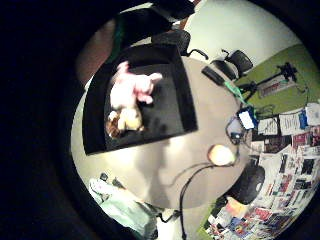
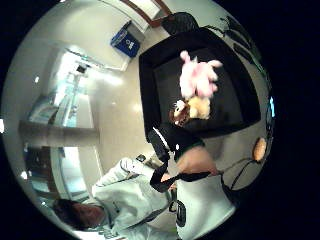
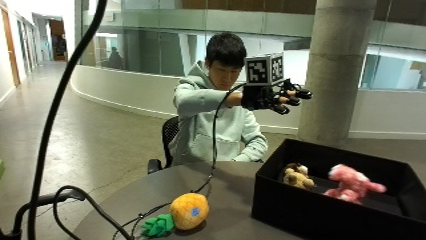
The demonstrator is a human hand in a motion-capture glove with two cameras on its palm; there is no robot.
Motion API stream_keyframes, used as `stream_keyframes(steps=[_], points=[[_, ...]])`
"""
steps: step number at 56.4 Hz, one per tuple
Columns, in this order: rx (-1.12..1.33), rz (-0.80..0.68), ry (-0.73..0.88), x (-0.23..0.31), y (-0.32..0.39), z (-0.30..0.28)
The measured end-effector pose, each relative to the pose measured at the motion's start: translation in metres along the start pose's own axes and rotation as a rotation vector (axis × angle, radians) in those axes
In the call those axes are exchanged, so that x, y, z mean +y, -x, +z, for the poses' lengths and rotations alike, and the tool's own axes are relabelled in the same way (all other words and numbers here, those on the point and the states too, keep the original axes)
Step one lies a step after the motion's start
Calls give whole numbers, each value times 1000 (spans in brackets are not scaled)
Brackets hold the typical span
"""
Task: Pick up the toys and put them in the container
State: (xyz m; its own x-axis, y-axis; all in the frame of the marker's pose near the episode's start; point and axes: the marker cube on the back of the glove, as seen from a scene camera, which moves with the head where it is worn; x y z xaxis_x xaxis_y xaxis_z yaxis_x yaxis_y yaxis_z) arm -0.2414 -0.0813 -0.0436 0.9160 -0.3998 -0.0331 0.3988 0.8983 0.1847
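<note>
1. black-gloved right hand [image 3: 274, 97] hovers high above the container [image 3: 313, 212], fingers relaxed, holding nothing.
2. pink plush [image 3: 351, 183] and brown plush [image 3: 297, 176] sit inside the container.
3. pineapple toy [image 3: 181, 214] waits on the table [image 3: 126, 200], likely next.

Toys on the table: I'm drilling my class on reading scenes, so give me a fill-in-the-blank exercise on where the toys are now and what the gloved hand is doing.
1. The pink plush toy lies inside the black ____.
2. Beside it in the box lies a small ____ plush toy.
3. The pineapple toy lies on the ____, outside the box.
4. The gloved right hand is raised above the table and holds ____.

Missing words: box; brown; table; nothing
</note>
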Motion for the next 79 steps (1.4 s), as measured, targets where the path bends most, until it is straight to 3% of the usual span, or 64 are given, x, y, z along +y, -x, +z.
stream_keyframes(steps=[14,21,30,42,50,60,79], points=[[44,139,53,56,-71,-20],[29,212,170,87,-141,-7],[57,281,233,115,-238,64],[25,493,279,138,-287,163],[15,476,78,137,-295,187],[36,457,65,139,-276,190],[18,325,322,152,-198,159]])
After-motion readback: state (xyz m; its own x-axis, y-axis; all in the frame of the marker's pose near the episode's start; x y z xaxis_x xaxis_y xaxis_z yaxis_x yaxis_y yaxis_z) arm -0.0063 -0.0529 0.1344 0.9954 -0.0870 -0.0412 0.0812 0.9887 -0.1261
